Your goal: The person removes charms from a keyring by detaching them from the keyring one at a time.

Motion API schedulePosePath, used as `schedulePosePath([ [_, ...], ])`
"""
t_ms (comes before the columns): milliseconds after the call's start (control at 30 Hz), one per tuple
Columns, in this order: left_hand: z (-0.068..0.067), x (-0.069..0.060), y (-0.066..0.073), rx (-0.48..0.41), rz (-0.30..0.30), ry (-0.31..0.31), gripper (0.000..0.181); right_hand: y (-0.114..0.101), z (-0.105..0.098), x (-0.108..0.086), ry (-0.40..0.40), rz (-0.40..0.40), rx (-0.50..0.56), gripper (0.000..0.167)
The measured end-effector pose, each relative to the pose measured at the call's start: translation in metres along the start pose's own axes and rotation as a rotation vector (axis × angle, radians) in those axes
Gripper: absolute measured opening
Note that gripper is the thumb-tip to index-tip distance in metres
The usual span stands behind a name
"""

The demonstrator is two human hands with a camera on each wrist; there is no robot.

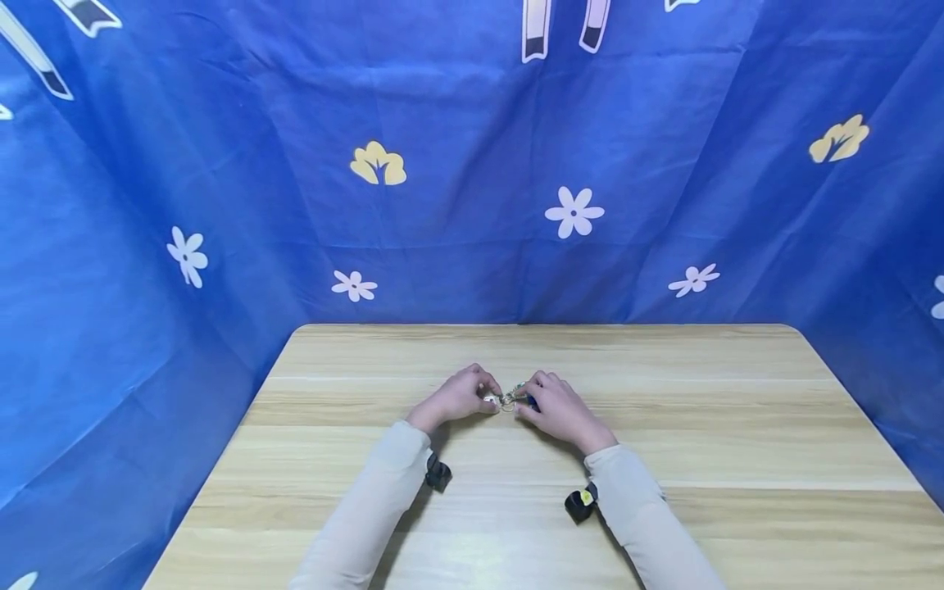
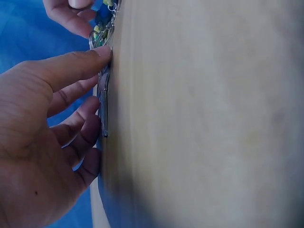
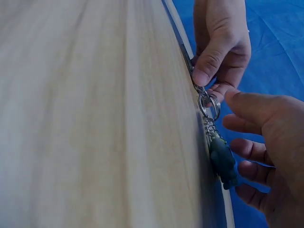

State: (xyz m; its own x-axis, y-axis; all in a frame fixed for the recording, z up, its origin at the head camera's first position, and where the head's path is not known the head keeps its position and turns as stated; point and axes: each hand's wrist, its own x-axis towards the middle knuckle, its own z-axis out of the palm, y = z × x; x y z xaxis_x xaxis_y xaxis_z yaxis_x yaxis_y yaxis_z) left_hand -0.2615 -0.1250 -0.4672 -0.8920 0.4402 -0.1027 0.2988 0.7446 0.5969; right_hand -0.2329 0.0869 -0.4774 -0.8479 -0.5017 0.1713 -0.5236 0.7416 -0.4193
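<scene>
A key ring (image 3: 209, 105) lies at the middle of the table, between both hands. My left hand (image 1: 460, 396) pinches a flat metal piece (image 2: 105, 107) beside the ring, with the thumb on top and the other fingers loosely bent. From the ring, a short chain leads to a dark blue-green charm (image 3: 222, 161). My right hand (image 3: 280, 137) is beside the ring and charm, its fingers slightly bent and apart; the thumb tip is close to the ring, and whether it touches cannot be told. Small green and yellow pieces show near the ring in the left wrist view.
The wood-patterned table (image 1: 723, 426) has rounded far corners. A blue cloth (image 1: 472, 270) with flowers hangs behind it and along both sides. Black wrist devices are strapped at the left cuff (image 1: 438, 474) and right cuff (image 1: 579, 506).
</scene>
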Motion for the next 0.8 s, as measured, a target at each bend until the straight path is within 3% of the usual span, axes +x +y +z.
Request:
schedulePosePath([
  [367, 0.001, -0.003, 0.000, -0.092, 0.015, -0.042, 0.021, -0.003, 0.005, 0.006, -0.004, 0.012, -0.033, 0.016],
  [800, 0.003, -0.011, 0.006, -0.335, 0.034, -0.160, 0.019, 0.000, 0.004, 0.003, 0.038, 0.040, -0.002, 0.009],
])
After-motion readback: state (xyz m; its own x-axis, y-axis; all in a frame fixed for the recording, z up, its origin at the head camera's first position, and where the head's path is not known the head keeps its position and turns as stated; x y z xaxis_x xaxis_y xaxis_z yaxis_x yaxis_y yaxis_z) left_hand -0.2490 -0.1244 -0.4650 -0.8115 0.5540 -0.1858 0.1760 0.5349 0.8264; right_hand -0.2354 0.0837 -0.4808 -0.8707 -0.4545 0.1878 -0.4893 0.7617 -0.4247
